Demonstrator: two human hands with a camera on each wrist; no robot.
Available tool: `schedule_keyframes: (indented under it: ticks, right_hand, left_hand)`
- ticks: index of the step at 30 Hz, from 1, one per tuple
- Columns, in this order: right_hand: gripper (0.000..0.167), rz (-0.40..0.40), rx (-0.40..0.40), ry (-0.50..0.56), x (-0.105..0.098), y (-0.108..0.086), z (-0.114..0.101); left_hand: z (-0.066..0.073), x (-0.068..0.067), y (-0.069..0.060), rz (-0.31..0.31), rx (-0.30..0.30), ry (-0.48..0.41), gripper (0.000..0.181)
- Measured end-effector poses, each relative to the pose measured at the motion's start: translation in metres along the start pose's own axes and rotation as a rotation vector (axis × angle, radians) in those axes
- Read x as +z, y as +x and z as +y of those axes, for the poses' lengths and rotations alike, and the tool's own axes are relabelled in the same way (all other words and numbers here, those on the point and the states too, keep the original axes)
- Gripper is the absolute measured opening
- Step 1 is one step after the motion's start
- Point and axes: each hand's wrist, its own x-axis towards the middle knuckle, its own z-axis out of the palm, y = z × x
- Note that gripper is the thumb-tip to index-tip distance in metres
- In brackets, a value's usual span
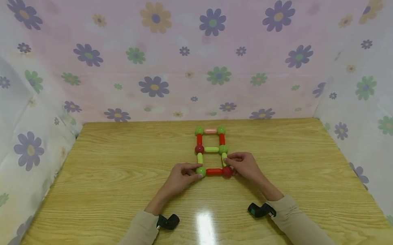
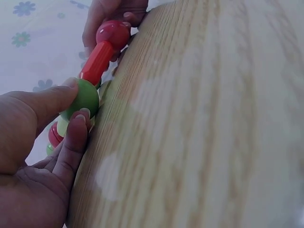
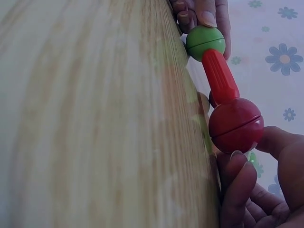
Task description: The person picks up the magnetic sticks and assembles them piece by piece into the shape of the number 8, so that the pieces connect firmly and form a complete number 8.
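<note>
Balls and rods joined into two stacked squares lie flat on the wooden table in the head view. The near side is a red rod (image 1: 214,171) between a green ball (image 1: 201,172) at left and a red ball (image 1: 227,171) at right. My left hand (image 1: 181,178) pinches that green ball between thumb and finger, plain in the left wrist view. At the other corner my right hand (image 1: 247,167) holds the red ball (image 3: 236,125) by its outer side, fingers also beside the yellow-green rod (image 1: 224,159). A yellow-green crossbar (image 1: 211,149) divides the squares; a pink rod (image 1: 210,131) forms the far side.
The wooden table (image 1: 114,169) ends at flower-patterned cloth walls (image 1: 189,62) at the back and both sides. Black wrist devices, one at the left cuff (image 1: 169,222) and one at the right cuff (image 1: 260,209), stick out inward over the table.
</note>
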Motion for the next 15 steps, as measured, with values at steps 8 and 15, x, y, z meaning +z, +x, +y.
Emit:
schedule_keyframes:
  ticks: [8,15]
  right_hand:
    - [0.035,0.049,-0.033,-0.029,0.004,0.007,0.015]
    - [0.033,0.049,-0.035,-0.035,0.003,0.005,0.015]
  left_hand:
    - [0.0,-0.001,0.001,-0.003,-0.008,-0.015,0.037]
    - [-0.005,-0.001,0.001,-0.015,-0.007,-0.01,0.038]
